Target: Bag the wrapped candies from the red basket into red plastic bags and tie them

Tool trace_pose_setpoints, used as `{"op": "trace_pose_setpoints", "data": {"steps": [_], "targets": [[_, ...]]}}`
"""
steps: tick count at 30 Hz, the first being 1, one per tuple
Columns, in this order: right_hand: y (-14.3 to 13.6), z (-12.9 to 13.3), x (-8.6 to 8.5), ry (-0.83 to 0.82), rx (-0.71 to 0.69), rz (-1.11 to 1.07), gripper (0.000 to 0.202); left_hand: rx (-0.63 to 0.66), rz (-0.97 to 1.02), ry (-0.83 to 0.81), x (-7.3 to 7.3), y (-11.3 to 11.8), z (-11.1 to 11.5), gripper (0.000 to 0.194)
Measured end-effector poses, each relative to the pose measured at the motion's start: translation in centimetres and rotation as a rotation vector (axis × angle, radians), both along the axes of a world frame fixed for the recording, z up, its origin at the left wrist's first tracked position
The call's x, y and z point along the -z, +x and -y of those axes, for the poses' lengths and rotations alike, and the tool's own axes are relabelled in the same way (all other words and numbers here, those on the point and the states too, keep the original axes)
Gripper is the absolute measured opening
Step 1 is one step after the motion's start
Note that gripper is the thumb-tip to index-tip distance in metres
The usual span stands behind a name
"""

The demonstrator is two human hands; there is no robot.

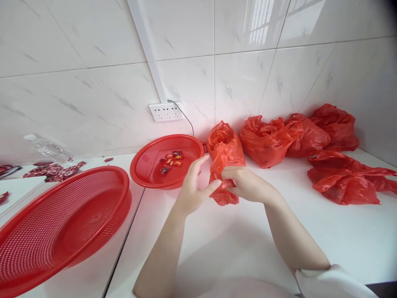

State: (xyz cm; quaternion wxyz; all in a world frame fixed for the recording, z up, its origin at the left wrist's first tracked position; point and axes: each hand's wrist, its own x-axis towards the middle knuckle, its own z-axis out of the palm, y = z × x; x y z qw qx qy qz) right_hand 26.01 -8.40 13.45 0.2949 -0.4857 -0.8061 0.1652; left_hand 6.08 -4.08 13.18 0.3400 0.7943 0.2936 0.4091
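Red plastic bags stand on the white table. The nearest bag (226, 151) is upright in front of me, its top bunched and its lower end spread towards me. My right hand (248, 182) is closed over this bag's near part, fingers bent down into the red plastic. A small shiny red piece shows at its fingertips; whether it is bag film or a wrapper I cannot tell. On the bag's left side, my left hand (192, 188) has its fingers apart and its thumb reaching towards the plastic, holding nothing.
Several wrapped candies (170, 159) lie in a small red basket (141, 178). A larger red basket (119, 176) stands left. More red bags (266, 142) line the wall; another bag (347, 178) lies right. Red packets (56, 170) and a plastic bottle (51, 149) are far left, below a socket (166, 112).
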Motion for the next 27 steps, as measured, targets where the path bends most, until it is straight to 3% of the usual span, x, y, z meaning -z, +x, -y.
{"op": "trace_pose_setpoints", "data": {"steps": [3, 5, 8, 10, 12, 14, 17, 20, 25, 27], "targets": [[0.0, -0.2, 0.2, 0.016, -0.075, -0.026, 0.024, -0.032, 0.012, 0.267, 0.9, 1.3, 0.5, 0.022], [0.3, -0.1, 0.0, 0.021, -0.044, -0.071, 0.024, -0.052, 0.061, 0.351, 1.5, 1.5, 0.2, 0.009], [0.9, -0.1, -0.4, -0.005, 0.046, -0.14, 0.022, -0.141, 0.093, 0.494, 1.8, 1.2, 0.0, 0.007], [1.2, -0.1, -0.6, -0.012, 0.102, -0.146, 0.022, -0.104, 0.042, 0.586, 1.4, 0.9, 0.2, 0.006], [1.4, 0.0, -0.8, -0.016, 0.131, -0.139, 0.023, -0.009, -0.078, 0.555, 0.9, 0.8, 0.6, 0.001], [1.4, 0.0, -1.0, -0.033, 0.13, -0.147, 0.023, 0.046, -0.24, 0.41, 0.6, 0.9, 1.0, 0.009], [1.4, 0.2, -1.2, -0.072, 0.114, -0.168, 0.024, 0.028, -0.393, 0.168, 0.7, 1.4, 1.1, 0.024], [1.3, 0.3, -1.5, -0.1, 0.131, -0.189, 0.035, 0.016, -0.436, 0.026, 1.3, 1.7, 0.8, 0.027], [1.1, -0.1, -1.3, -0.15, 0.19, -0.317, 0.046, 0.008, -0.716, 0.099, 1.9, 2.1, 0.2, 0.015], [1.0, -0.3, -1.1, -0.171, 0.194, -0.394, 0.048, -0.01, -0.862, 0.172, 1.9, 2.3, 0.3, 0.022]]}}
